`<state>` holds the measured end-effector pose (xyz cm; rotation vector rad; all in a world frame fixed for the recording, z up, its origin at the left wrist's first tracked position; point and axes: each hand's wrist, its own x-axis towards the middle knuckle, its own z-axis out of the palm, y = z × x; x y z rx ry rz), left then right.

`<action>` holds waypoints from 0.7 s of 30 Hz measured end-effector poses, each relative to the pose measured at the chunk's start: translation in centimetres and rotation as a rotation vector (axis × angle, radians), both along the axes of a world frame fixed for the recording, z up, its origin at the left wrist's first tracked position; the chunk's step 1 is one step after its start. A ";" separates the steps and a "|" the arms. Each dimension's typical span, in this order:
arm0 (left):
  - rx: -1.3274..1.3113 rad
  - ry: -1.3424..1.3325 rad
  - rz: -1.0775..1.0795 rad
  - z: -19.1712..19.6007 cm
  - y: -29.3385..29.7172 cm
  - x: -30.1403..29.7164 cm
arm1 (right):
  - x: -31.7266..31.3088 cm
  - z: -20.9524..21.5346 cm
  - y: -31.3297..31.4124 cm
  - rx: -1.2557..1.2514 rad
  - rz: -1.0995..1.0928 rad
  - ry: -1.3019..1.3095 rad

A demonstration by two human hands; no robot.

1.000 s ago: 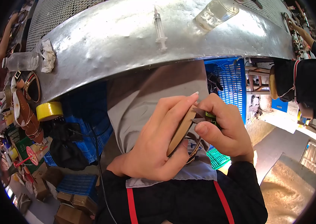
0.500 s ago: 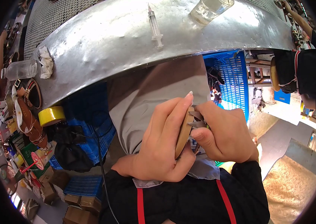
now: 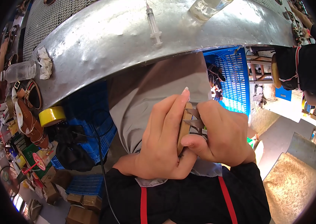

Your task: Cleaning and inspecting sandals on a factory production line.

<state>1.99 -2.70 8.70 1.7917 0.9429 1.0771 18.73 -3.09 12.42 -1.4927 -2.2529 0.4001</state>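
Markings run along the barrel of a clear syringe [image 3: 152, 24] on the metal tabletop [image 3: 102, 41], too fine to read, and its needle end reaches the upper edge of the view. Faint printing on the footbed of a brown sandal [image 3: 31, 121] at the left is likewise illegible, and the yellow tape roll [image 3: 52, 116] beside it shows only plain colour.

The left hand [image 3: 161, 145] is closed around a tan sole [image 3: 184, 128], its fingers stretched flat along one side and its thumb folded in below. The sole is above the person's lap, between both hands, seen nearly edge-on; the left hand covers much of it. The right hand [image 3: 225, 130] is curled around metal snips [image 3: 193, 122], whose two pointed blades stand apart with their tips at the sole's edge; whether they touch it I cannot tell. The grip of the snips is hidden in the palm.

A clear glass jar [image 3: 208, 9] is cut off at the top. Dark contents in the blue crate [image 3: 236, 74] are hard to make out, and a co-worker in dark clothing [image 3: 310, 65] at the right is only partly in view
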 end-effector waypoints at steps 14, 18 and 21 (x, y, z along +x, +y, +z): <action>0.021 0.022 -0.003 0.0 0.7 0.0 | -0.3 0.1 0.2 0.130 -0.014 -0.151; 0.007 -0.002 -0.010 -0.3 0.8 0.0 | -0.3 -0.3 0.2 0.100 -0.028 -0.100; -0.016 -0.020 -0.019 -0.2 0.7 0.2 | -0.2 -0.2 0.4 0.030 -0.032 0.008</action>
